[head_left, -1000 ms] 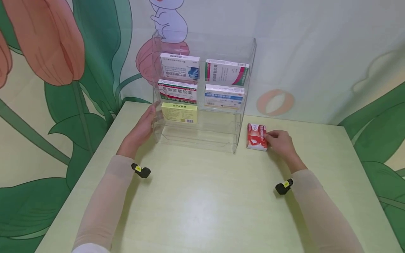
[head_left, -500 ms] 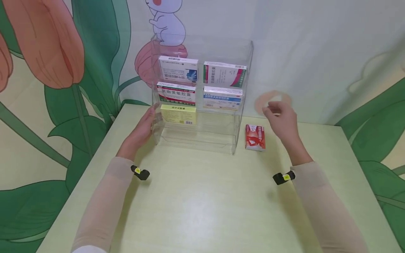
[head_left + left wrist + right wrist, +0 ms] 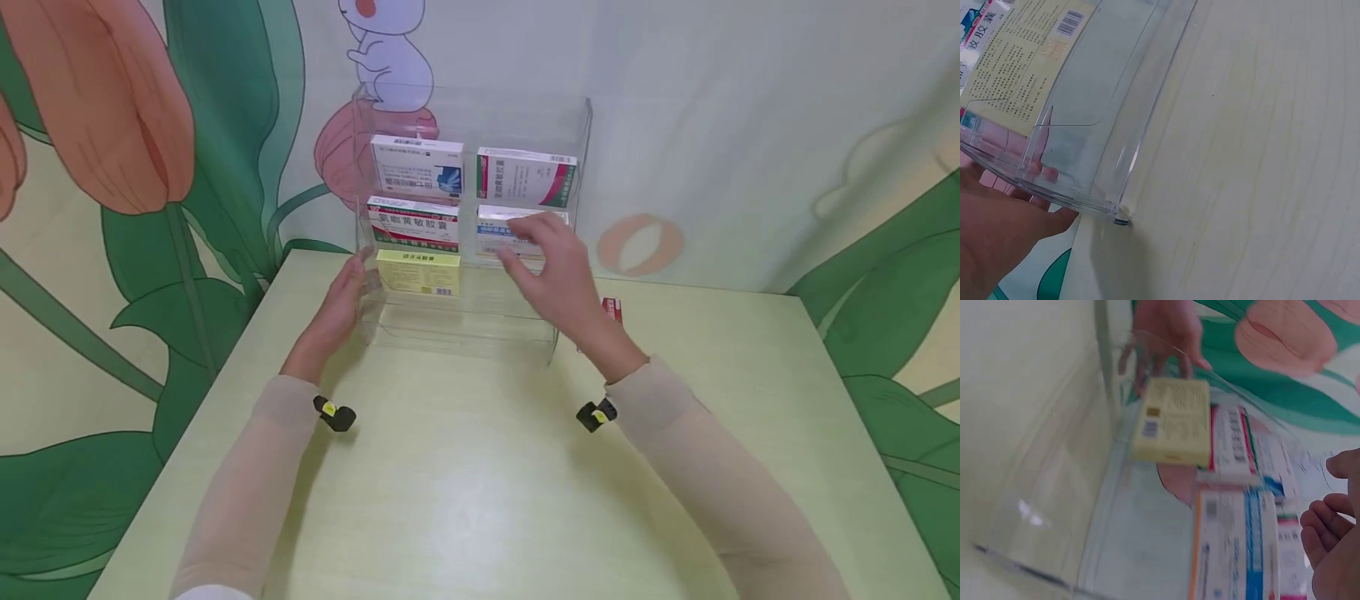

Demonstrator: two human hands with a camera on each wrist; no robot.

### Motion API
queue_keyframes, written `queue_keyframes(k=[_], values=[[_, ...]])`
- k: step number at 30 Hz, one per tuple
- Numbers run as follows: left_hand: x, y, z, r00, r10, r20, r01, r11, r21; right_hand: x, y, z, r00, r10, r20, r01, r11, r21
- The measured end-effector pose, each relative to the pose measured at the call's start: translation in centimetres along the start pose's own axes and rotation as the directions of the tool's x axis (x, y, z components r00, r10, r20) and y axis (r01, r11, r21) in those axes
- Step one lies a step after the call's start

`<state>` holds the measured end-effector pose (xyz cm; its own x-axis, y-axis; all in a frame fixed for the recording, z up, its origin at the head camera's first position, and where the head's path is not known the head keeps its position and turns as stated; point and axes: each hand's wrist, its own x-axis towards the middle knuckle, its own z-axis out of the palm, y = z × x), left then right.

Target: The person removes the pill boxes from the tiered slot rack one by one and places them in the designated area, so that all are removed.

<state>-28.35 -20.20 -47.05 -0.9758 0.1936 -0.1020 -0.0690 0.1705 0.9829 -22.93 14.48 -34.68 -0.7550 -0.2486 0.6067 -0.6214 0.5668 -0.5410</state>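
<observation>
The clear rack is touched at its left side by the left hand, fingers spread; the right hand, empty and loosely parted, is held before the blue-and-white box in the rack's right half — contact is best made lightly, the rack braced.

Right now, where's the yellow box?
In the head view, the yellow box is at the lower left of the clear rack, directly below the red-and-green-banded white box, just right of the left hand.
</observation>
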Motion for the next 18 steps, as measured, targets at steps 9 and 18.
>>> queue_keyframes(k=[9,18], values=[[-1.2,2.3,0.6,0.999,-0.045,0.014,0.045,0.999,0.007,1.3,-0.8,6.2,0.952,0.006,0.306,0.035,0.991,-0.130],[0.1,-0.2,-0.2,0.999,-0.028,0.026,0.028,1.000,0.013,2.1,0.1,9.6,0.901,0.024,0.433,0.083,0.970,-0.228]])
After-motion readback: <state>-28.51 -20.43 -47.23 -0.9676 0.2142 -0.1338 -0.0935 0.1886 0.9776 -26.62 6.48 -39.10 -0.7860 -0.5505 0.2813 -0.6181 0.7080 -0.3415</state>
